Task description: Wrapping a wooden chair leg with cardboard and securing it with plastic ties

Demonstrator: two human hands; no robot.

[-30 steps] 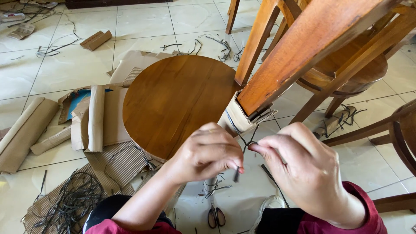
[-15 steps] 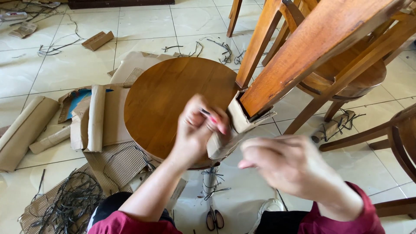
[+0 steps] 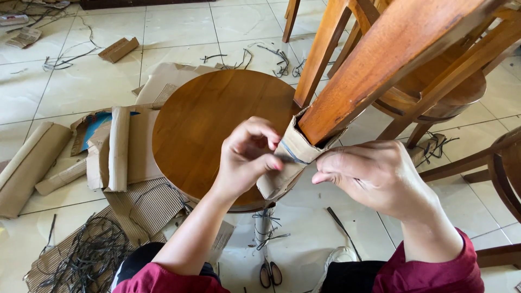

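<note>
A wooden chair leg [image 3: 374, 65] slants down from the upper right, its lower end wrapped in a brown cardboard sleeve [image 3: 287, 163] bound by a dark strap [image 3: 293, 154]. My left hand [image 3: 247, 157] pinches the strap at the sleeve's left side. At the sleeve's right edge my right hand [image 3: 374, 176] grips the cardboard and strap with fingers closed. Behind the sleeve sits a round wooden stool seat [image 3: 211, 119].
Cardboard scraps and rolls [image 3: 116, 146] lie on the tiled floor at left, with a heap of cut dark straps [image 3: 81, 255] at lower left. Scissors [image 3: 268, 271] lie between my knees. More wooden chairs [image 3: 434, 92] stand at right.
Both hands have moved up from knotting the strap in front of me onto the sleeve. The left hand reached it first; the right hand has now closed on its right edge.
</note>
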